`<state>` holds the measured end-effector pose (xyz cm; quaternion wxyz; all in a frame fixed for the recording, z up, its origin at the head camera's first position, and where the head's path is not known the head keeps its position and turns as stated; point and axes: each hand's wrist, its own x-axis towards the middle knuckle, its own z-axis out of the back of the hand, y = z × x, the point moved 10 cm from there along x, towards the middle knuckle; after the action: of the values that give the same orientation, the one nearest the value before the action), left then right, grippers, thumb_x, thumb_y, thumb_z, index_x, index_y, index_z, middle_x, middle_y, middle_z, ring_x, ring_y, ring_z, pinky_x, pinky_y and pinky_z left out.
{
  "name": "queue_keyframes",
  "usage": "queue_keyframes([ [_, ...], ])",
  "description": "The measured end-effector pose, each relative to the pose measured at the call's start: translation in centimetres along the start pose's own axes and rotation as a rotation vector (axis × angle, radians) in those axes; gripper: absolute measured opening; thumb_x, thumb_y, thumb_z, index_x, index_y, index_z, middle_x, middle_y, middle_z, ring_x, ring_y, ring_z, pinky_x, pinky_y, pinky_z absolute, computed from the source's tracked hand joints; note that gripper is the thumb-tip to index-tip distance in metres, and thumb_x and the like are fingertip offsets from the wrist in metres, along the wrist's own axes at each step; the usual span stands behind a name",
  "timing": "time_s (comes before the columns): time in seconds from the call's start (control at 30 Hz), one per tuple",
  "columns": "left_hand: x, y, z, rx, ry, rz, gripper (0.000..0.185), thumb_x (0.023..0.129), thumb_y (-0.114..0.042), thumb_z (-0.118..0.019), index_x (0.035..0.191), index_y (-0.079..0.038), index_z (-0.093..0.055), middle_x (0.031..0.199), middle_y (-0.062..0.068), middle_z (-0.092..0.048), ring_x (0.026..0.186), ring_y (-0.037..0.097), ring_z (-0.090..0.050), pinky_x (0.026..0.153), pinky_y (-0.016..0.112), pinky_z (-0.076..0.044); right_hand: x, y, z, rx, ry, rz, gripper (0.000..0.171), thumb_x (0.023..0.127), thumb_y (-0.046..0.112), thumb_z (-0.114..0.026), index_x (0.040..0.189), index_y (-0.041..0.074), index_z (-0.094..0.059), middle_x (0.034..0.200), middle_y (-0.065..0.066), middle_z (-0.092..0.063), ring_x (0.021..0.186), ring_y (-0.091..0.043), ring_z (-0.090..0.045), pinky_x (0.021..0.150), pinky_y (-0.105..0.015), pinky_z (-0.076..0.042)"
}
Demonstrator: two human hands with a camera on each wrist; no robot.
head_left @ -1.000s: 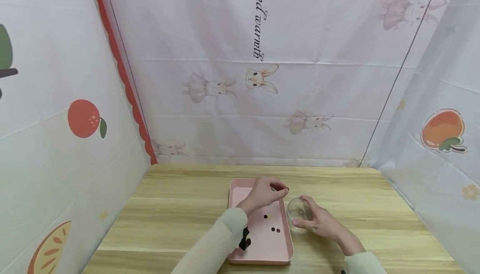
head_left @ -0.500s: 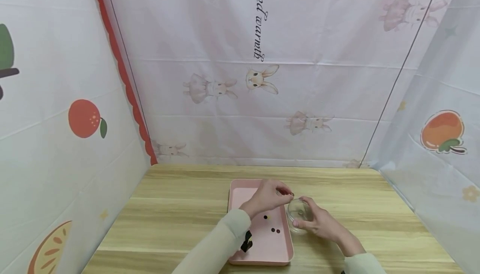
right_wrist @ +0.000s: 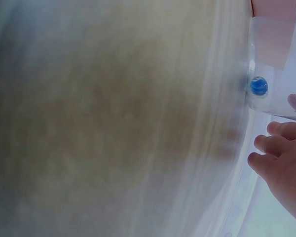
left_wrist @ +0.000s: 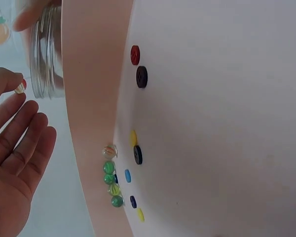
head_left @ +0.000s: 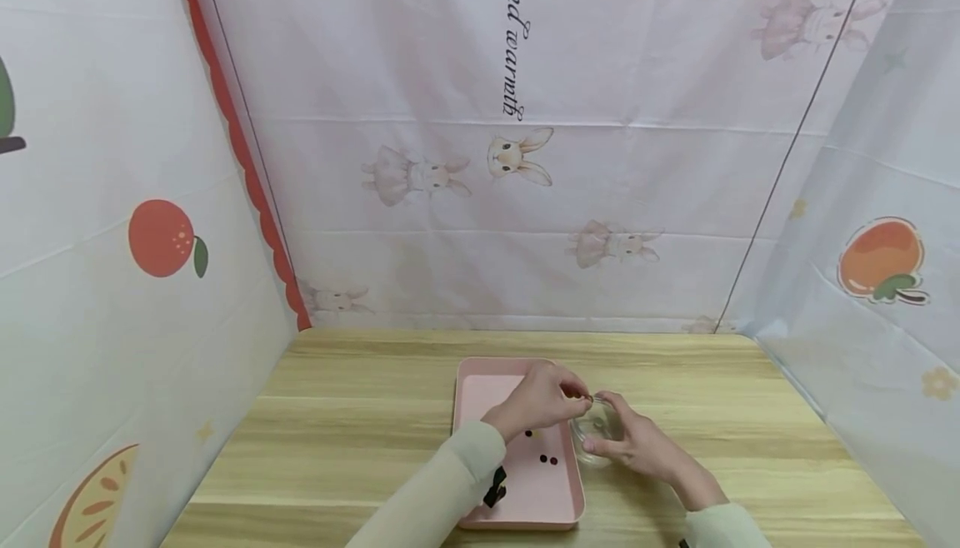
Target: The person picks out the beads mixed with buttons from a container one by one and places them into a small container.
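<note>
Fingertips of the left hand (head_left: pixel 543 400) have a little red-and-clear marble (left_wrist: pixel 20 88) pinched between thumb and index, right at the mouth of a glass jar (head_left: pixel 597 430). Other left fingers look loose in the left wrist view, not doing any gripping. Right hand (head_left: pixel 639 445) has thumb and fingers round the jar, basically holding it steady. Jar looks upright, just right of the pink tray (head_left: pixel 540 498), but I can't tell if the two touch.

There's at least one blue marble (right_wrist: pixel 259 86) down at the bottom of the jar, so my read is marbles are being sorted out from the buttons, and the pinched one is at the drop-in step. Next move I'd say: get it properly over the opening, clear the rim, relax the pinch, with the right hand not budging.

Further out, a row of marbles (left_wrist: pixel 109 178), mostly green, sits along the tray's right wall toward the far end. Those look like the next ones up. Loose buttons lie near them: a red button (left_wrist: pixel 135 55) and a black button (left_wrist: pixel 142 77) at the nearer end, yellow and blue ones farther off. All on a wood-look table (head_left: pixel 337 440), with a bunny-print sheet (head_left: pixel 420 240) behind.
</note>
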<state>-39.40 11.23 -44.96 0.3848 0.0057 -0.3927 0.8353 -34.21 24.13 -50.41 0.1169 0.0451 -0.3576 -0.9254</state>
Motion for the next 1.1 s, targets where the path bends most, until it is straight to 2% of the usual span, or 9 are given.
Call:
queue_keyframes([
  [0.4,-0.1,-1.0,-0.6,0.142,0.008,-0.094,0.013,0.096,-0.028,-0.077,0.105,-0.021,-0.084,0.104,-0.011,-0.08,0.1,0.007,-0.073,0.084,0.014,-0.052,0.1,0.0,0.1,0.002,-0.004,0.001,0.094,0.091,0.049,-0.08,0.161,0.007,-0.032,0.152,-0.043,-0.045,0.139,-0.061,-0.046,0.112,-0.076,-0.037],
  [0.63,-0.2,-1.0,-1.0,0.16,0.033,-0.077,0.011,0.095,-0.028,-0.077,0.102,-0.023,-0.084,0.105,-0.009,-0.078,0.098,0.009,-0.069,0.082,0.015,-0.049,0.0,-0.2,0.0,-0.002,-0.004,-0.006,0.094,0.09,0.049,-0.08,0.16,0.008,-0.033,0.15,-0.042,-0.048,0.137,-0.06,-0.05,0.11,-0.075,-0.039],
  [0.87,-0.2,-0.8,-0.9,0.141,0.032,-0.072,0.02,0.097,-0.029,-0.077,0.11,-0.016,-0.083,0.108,-0.007,-0.078,0.098,0.012,-0.071,0.08,0.014,-0.051,-0.1,-0.3,0.0,0.004,0.002,-0.018,0.095,0.091,0.049,-0.081,0.161,0.008,-0.032,0.15,-0.042,-0.048,0.136,-0.06,-0.051,0.109,-0.075,-0.039],
  [0.97,-0.2,-0.1,-0.3,0.095,0.01,-0.041,0.021,0.098,-0.031,-0.074,0.112,-0.017,-0.082,0.108,-0.007,-0.078,0.097,0.009,-0.07,0.081,0.017,-0.053,-0.1,-0.3,0.0,0.004,-0.001,-0.017,0.095,0.09,0.049,-0.08,0.161,0.008,-0.032,0.15,-0.041,-0.048,0.137,-0.06,-0.05,0.111,-0.076,-0.037],
  [1.1,-0.3,1.9,0.8,0.041,-0.034,0.049,0.024,0.098,-0.031,-0.071,0.114,-0.016,-0.081,0.109,-0.007,-0.077,0.098,0.013,-0.069,0.081,0.021,-0.053,0.0,-0.2,0.1,0.004,-0.013,-0.011,0.096,0.089,0.049,-0.081,0.161,0.008,-0.032,0.147,-0.04,-0.052,0.134,-0.058,-0.053,0.111,-0.074,-0.038],
])
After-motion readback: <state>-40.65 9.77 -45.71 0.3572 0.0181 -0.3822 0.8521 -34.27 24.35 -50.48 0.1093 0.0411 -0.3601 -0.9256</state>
